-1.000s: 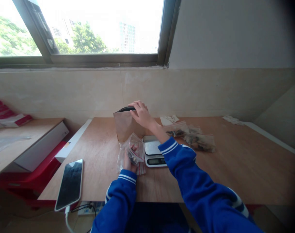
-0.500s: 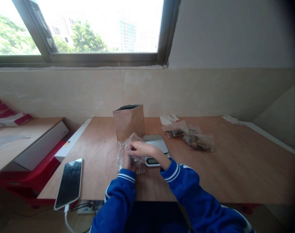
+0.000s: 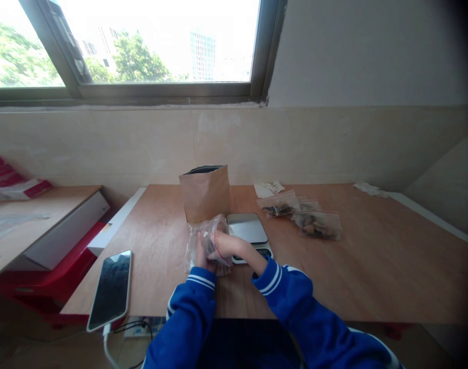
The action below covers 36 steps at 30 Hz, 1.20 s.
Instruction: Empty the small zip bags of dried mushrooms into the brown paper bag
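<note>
Both my hands are low at the near middle of the wooden table (image 3: 352, 256). My left hand (image 3: 201, 253) grips a clear red-sealed zip bag (image 3: 215, 241) holding dark pieces, and my right hand (image 3: 228, 247) pinches the same bag from the right. A second clear plastic sheet (image 3: 191, 253) hangs under them. Behind stands an open kraft paper pouch (image 3: 205, 196), not touched by either hand. A digital kitchen scale (image 3: 247, 228) sits just right of my right wrist, its display partly hidden. Further right lie two filled zip bags (image 3: 280, 204) (image 3: 318, 226).
A smartphone (image 3: 110, 291) lies at the table's near left, its cable running down to a power strip (image 3: 141, 328). Crumpled white paper (image 3: 268, 189) sits near the wall. A lower desk (image 3: 45, 215) with a white box stands to the left.
My right hand has left the kraft pouch and come down across the scale onto the zip bag. The pouch now stands alone, and my right forearm covers the scale's front.
</note>
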Available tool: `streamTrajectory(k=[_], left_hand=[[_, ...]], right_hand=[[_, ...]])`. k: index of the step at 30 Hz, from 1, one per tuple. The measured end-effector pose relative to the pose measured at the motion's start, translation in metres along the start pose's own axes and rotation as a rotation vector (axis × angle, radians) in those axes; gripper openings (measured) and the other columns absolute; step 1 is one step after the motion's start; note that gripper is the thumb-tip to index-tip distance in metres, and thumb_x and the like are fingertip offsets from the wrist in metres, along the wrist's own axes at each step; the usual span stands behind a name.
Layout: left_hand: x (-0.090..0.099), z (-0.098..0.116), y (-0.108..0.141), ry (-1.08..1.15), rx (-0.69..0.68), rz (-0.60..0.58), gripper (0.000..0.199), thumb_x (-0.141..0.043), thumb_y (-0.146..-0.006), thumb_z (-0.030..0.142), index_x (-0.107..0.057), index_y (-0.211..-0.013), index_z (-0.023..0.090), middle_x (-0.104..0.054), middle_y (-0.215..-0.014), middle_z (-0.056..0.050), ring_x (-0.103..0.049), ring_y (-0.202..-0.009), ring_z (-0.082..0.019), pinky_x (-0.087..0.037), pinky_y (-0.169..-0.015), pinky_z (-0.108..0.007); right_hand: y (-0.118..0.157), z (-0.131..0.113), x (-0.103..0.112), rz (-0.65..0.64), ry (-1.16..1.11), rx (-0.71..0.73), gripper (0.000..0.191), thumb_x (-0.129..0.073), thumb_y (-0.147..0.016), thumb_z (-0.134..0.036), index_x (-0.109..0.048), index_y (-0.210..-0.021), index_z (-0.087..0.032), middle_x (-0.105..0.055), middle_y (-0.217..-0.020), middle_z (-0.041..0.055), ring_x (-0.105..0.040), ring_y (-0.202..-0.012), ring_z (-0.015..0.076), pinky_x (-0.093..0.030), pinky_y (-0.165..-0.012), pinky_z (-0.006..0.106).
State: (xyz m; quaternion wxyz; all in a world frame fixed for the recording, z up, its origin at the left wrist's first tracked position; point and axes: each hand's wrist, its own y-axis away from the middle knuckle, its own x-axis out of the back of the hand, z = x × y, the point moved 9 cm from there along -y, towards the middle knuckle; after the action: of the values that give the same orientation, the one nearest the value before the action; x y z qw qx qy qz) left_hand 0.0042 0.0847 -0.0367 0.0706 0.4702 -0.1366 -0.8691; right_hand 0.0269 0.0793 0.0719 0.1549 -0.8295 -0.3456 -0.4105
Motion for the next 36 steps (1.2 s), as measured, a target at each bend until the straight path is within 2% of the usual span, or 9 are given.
streamTrajectory(k=[5,8,12,17,21,25,28,32,36], left_hand=[[-0.002,0.004,0.002,-0.003,-0.026,0.011,0.048,-0.035,-0.093,0.047,-0.063,-0.117,0.016,-0.07,-0.104,-0.013,-0.061,-0.111,-0.025,-0.053,-0.089,-0.032],[-0.003,0.002,0.003,-0.002,-0.003,0.004,0.052,-0.033,-0.094,0.047,-0.067,-0.107,0.009,-0.071,-0.098,-0.015,-0.063,-0.108,-0.027,-0.052,-0.091,-0.036],[-0.004,0.004,0.005,0.004,-0.02,-0.009,0.052,-0.033,-0.095,0.046,-0.068,-0.1,0.008,-0.071,-0.098,-0.015,-0.065,-0.101,-0.024,-0.052,-0.091,-0.033],[-0.006,0.009,0.003,0.037,-0.086,-0.048,0.044,-0.035,-0.095,0.042,-0.063,-0.114,0.014,-0.068,-0.11,-0.011,-0.065,-0.103,-0.02,-0.051,-0.092,-0.031],[0.0,0.009,0.0,0.033,-0.097,-0.017,0.038,-0.042,-0.093,0.038,-0.058,-0.123,0.02,-0.066,-0.115,-0.009,-0.065,-0.102,-0.02,-0.053,-0.089,-0.033],[0.005,0.014,0.002,0.021,-0.14,0.025,0.039,-0.05,-0.09,0.029,-0.053,-0.129,0.025,-0.066,-0.114,-0.008,-0.066,-0.096,-0.019,-0.055,-0.081,-0.031],[0.005,0.017,0.004,0.024,-0.148,0.04,0.039,-0.05,-0.089,0.028,-0.053,-0.129,0.026,-0.066,-0.113,-0.008,-0.066,-0.095,-0.019,-0.056,-0.078,-0.03],[0.006,0.016,0.005,0.038,-0.131,0.059,0.04,-0.05,-0.089,0.028,-0.053,-0.129,0.026,-0.065,-0.117,-0.008,-0.066,-0.096,-0.02,-0.056,-0.078,-0.031],[0.005,0.017,0.006,0.049,-0.138,0.058,0.044,-0.05,-0.089,0.028,-0.049,-0.133,0.027,-0.064,-0.118,-0.009,-0.065,-0.096,-0.02,-0.056,-0.077,-0.031]], right_hand=[[0.013,-0.001,0.004,-0.074,0.021,-0.026,0.01,-0.067,-0.065,-0.013,-0.062,-0.073,-0.013,-0.063,-0.07,0.002,-0.052,-0.059,0.013,-0.042,-0.056,0.023],[0.016,0.004,0.012,-0.019,-0.026,-0.036,0.018,-0.068,-0.064,-0.016,-0.06,-0.08,-0.014,-0.063,-0.077,0.0023,-0.051,-0.062,0.013,-0.04,-0.055,0.022],[0.018,0.019,0.026,0.13,-0.211,-0.058,0.022,-0.066,-0.066,-0.018,-0.057,-0.086,-0.015,-0.064,-0.086,0.0031,-0.054,-0.07,0.0141,-0.042,-0.06,0.023],[0.025,0.03,0.051,0.355,-0.537,-0.1,0.026,-0.065,-0.067,-0.022,-0.055,-0.09,-0.017,-0.062,-0.088,0.0022,-0.058,-0.079,0.0163,-0.047,-0.07,0.027],[0.032,0.029,0.081,0.59,-0.776,-0.015,0.028,-0.063,-0.069,-0.031,-0.053,-0.092,-0.019,-0.061,-0.098,0.004,-0.058,-0.092,0.0171,-0.048,-0.083,0.031],[0.027,0.028,0.114,0.745,-0.851,0.056,0.03,-0.061,-0.071,-0.035,-0.05,-0.095,-0.021,-0.061,-0.108,0.0063,-0.058,-0.098,0.0178,-0.049,-0.085,0.033],[0.021,0.019,0.157,0.924,-0.735,0.11,0.028,-0.055,-0.077,-0.034,-0.045,-0.101,-0.022,-0.058,-0.11,0.0065,-0.057,-0.101,0.0169,-0.049,-0.087,0.032],[0.013,-0.009,0.215,1.142,-0.382,0.24,0.029,-0.049,-0.082,-0.025,-0.041,-0.109,-0.02,-0.052,-0.116,0.009,-0.053,-0.106,0.0178,-0.044,-0.095,0.035],[-0.015,-0.025,0.224,1.044,0.0,0.326,0.026,-0.045,-0.083,-0.016,-0.043,-0.109,-0.02,-0.049,-0.115,0.0103,-0.048,-0.111,0.019,-0.038,-0.1,0.036]])
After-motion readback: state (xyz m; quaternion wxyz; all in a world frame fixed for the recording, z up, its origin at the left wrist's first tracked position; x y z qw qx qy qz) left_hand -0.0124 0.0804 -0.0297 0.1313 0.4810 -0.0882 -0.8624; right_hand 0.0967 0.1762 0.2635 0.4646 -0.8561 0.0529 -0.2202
